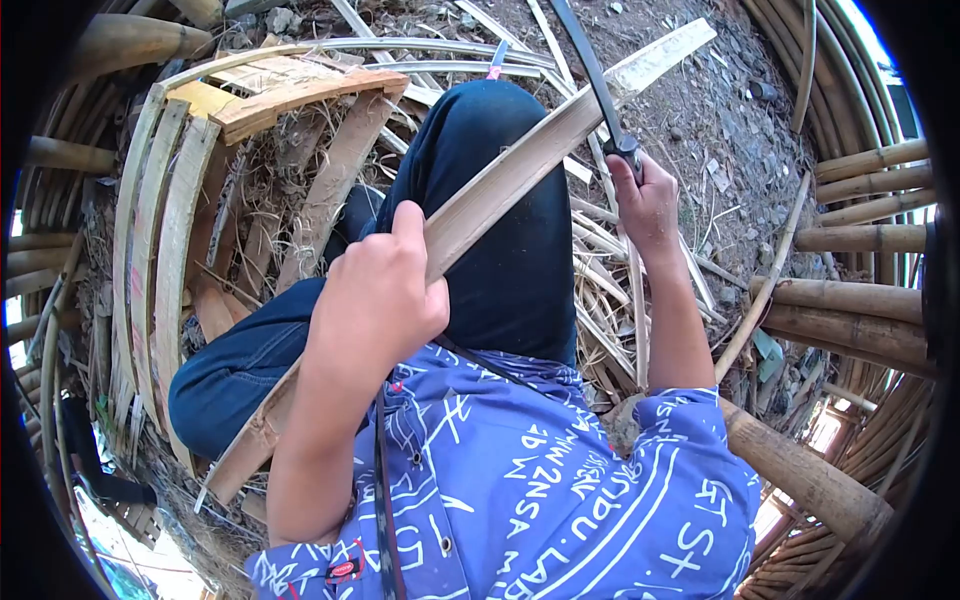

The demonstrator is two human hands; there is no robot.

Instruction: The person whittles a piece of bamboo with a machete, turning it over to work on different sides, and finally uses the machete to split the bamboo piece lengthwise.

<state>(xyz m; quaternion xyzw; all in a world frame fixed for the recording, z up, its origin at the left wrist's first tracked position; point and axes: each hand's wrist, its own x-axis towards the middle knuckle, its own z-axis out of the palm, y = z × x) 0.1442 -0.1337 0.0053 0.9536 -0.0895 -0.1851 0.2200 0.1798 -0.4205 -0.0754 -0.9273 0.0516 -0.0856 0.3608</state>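
Note:
A long split bamboo slat (pixel 520 180) slants across the bent knee, rising from lower left to upper right. My left hand (pixel 378 290) is closed around its lower part, thumb raised along it; the slat's tail end (pixel 250 440) reappears below the forearm. In my right hand (pixel 646 200) is a long knife, gripped by its dark handle (pixel 628 158). Its narrow dark blade (pixel 590 70) points up and away and crosses over the slat near the far end, where the bamboo surface looks paler.
A low wooden stool or frame (pixel 300 100) with bamboo slats stands at left. Another knife-like blade (pixel 497 58) pokes up behind the knee. Bamboo strips and shavings (pixel 605 260) litter the rough ground. Bamboo poles (pixel 850 305) line the right; a thick pole (pixel 800 470) lies lower right.

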